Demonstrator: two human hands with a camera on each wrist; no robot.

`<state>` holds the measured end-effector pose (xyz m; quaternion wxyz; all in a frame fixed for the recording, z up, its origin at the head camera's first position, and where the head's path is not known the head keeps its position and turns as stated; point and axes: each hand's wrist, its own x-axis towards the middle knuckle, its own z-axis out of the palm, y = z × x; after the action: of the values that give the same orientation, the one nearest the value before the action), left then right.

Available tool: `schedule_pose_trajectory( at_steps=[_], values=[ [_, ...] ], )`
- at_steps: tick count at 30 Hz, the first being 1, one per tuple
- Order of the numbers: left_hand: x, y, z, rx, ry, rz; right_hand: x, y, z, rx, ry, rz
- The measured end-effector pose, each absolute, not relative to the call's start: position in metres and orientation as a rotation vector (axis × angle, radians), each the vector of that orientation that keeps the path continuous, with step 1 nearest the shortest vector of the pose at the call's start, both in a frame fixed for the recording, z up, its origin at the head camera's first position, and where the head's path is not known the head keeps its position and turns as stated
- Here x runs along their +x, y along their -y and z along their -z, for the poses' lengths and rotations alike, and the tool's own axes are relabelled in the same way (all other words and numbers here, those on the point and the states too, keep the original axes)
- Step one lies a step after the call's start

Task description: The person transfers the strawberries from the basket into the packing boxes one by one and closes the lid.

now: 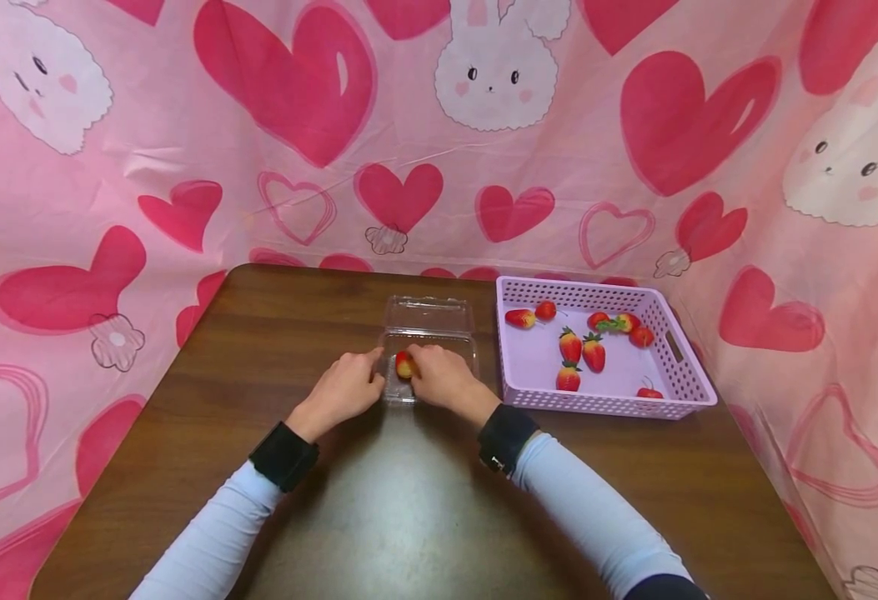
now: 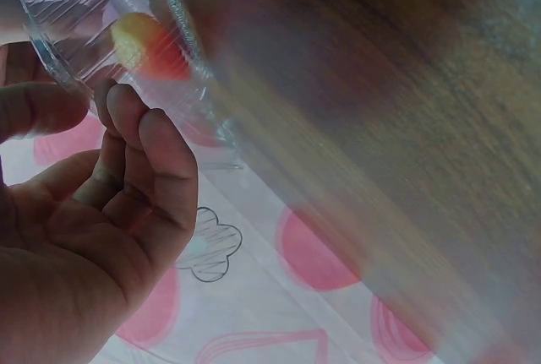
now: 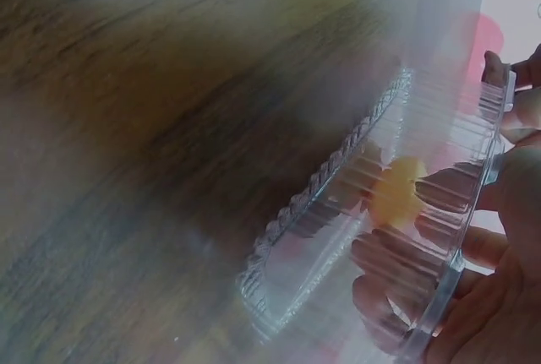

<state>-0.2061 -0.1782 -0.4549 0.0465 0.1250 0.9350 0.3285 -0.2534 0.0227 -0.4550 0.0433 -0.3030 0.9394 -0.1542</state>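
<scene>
A hinged clear plastic box (image 1: 431, 342) lies on the table with its lid (image 1: 429, 315) tipped back. Inside it is a red strawberry (image 1: 404, 365) with a yellow end, also visible through the wall as a strawberry (image 2: 152, 46) in the left wrist view. My right hand (image 1: 442, 377) reaches into the box and pinches this strawberry; its fingers (image 3: 439, 191) show through the clear side. At the left rim, my left hand (image 1: 344, 385) holds the box's edge between thumb and fingers, the other fingers (image 2: 165, 149) bent outside the wall.
To the right of the box stands a lilac perforated basket (image 1: 604, 404) holding several strawberries (image 1: 593, 354) and small round red fruits, such as a cherry (image 1: 649, 390). The brown wooden table (image 1: 318, 500) meets a pink heart-patterned cloth (image 1: 423, 150) at its back edge.
</scene>
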Motion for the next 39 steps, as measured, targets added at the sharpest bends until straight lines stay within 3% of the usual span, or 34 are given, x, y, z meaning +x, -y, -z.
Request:
schedule_pose_trajectory(
  at_steps=[39],
  values=[
    [-0.205,0.178,0.455,0.354,-2.84,-1.016,-0.252,-0.033,0.445,-0.964,-2.965,0.57]
  ],
)
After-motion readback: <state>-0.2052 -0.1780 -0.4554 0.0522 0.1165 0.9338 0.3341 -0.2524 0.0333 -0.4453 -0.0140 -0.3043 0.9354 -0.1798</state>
